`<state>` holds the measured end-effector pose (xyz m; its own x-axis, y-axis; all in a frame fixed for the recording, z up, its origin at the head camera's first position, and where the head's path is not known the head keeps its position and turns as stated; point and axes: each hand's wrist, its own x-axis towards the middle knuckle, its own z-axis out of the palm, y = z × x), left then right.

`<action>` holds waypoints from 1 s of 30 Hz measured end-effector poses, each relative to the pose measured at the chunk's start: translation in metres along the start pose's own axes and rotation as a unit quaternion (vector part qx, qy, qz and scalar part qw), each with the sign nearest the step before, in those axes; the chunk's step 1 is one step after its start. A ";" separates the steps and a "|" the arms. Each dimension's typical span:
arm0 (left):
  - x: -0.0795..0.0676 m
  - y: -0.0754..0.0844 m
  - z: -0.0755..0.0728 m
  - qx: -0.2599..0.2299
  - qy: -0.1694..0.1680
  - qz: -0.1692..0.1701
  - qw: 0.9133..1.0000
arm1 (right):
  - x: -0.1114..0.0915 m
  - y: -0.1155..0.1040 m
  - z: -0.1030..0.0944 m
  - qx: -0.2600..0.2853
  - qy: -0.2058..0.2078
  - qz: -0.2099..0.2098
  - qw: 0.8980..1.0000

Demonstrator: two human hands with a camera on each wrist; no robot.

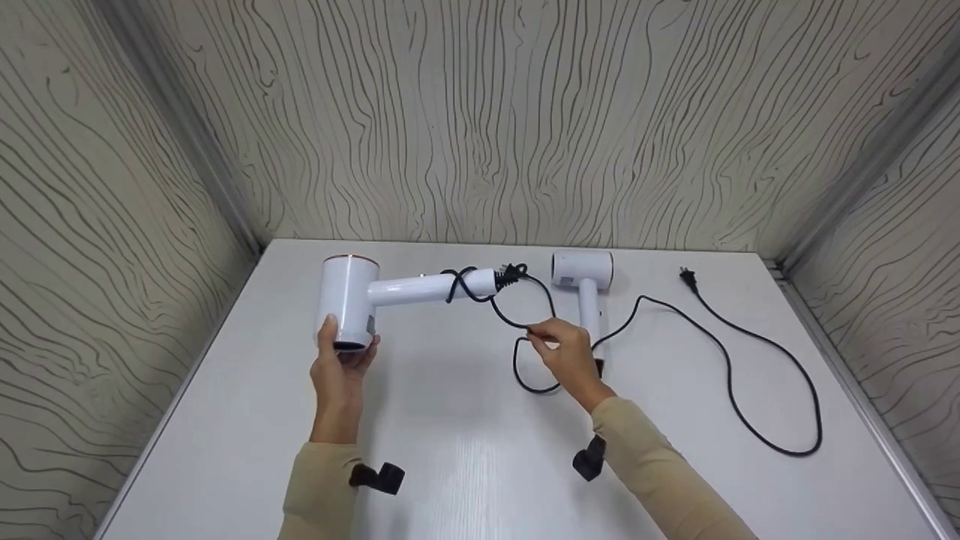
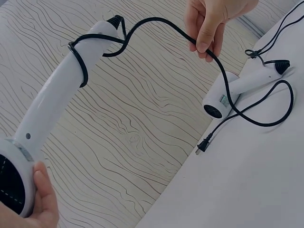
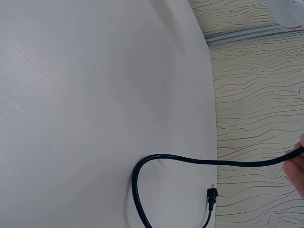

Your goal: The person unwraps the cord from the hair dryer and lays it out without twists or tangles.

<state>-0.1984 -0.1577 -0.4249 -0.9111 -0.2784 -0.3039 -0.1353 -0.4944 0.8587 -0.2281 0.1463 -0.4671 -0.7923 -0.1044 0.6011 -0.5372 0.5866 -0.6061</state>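
Observation:
My left hand (image 1: 339, 382) grips the barrel of a white hair dryer (image 1: 346, 296), held above the table with its handle pointing right. A black cord (image 1: 509, 322) loops around the handle near its end, as the left wrist view also shows. Between thumb and fingers, my right hand (image 1: 568, 358) pinches that cord a short way from the handle. Beyond the pinch the cord curves down toward the table. Its two-pin plug (image 2: 204, 143) lies close to the table's back edge; in the head view the handle's end overlaps it.
Right of the held dryer, a second white hair dryer (image 1: 585, 270) lies on the white table (image 1: 450, 405), partly behind my right hand. Its black cord (image 1: 729, 367) spreads out to the right, ending in a plug (image 1: 688, 280). Wood-patterned panels (image 1: 480, 127) enclose the back and sides.

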 end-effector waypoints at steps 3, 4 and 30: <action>-0.001 0.000 0.001 -0.010 -0.003 -0.001 1.000 | -0.003 0.003 0.004 -0.027 -0.010 -0.014 0.999; -0.001 0.000 0.001 -0.012 -0.004 -0.001 1.000 | -0.004 0.004 0.005 -0.041 -0.014 -0.020 0.999; -0.009 -0.005 0.006 0.002 -0.038 -0.006 0.999 | -0.015 0.013 0.036 -0.177 -0.085 -0.004 0.981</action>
<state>-0.1921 -0.1476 -0.4240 -0.9360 -0.2097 -0.2827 -0.1480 -0.4943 0.8566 -0.2336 0.1268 -0.5030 -0.8414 -0.2250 0.4913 -0.4337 0.8236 -0.3655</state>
